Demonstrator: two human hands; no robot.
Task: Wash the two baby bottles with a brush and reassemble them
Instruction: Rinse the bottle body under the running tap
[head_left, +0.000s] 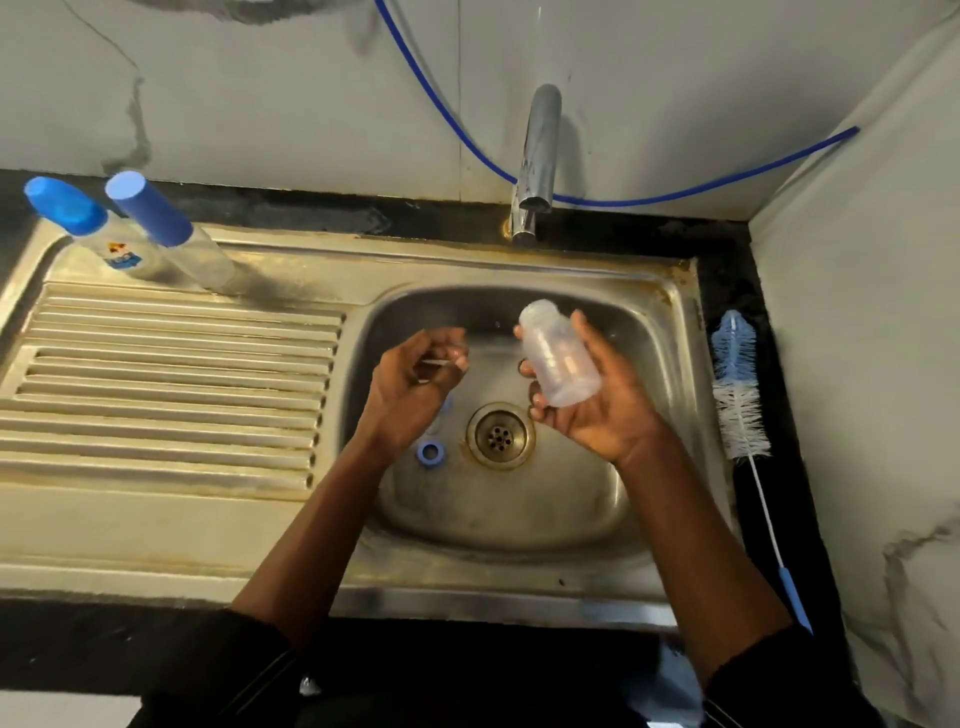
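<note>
Head view over a stainless-steel sink basin (519, 514) set in a black table (802, 467).

**Hard to make out.** The small pale item (441, 362) at the left fingertips is thin and blurred, so its kind cannot be told. A blue piece (447, 406) lies mostly hidden behind the left hand. The sleeves are cut off at the lower edge.

**Hands.** The left hand (415, 379) has its fingers curled inward, with the fingertips pinching the small pale item above the basin. The right hand (597, 410), palm up, has its fingers and thumb wrapped round a clear plastic baby bottle body (558, 353). The body is tilted, bears no cap, and is held over the basin below the chrome tap (537, 156). The two hands are apart.

**Other parts.** A blue screw ring (429, 451) lies on the basin floor just left of the round drain (500, 436). A long blue-and-white bristle bottle brush (740, 395) lies along the right edge of the sink. Two clear bottles with blue caps (171, 234) stand at the far end of the ribbed drainboard (156, 395). A blue hose (675, 195) runs along the wall.
</note>
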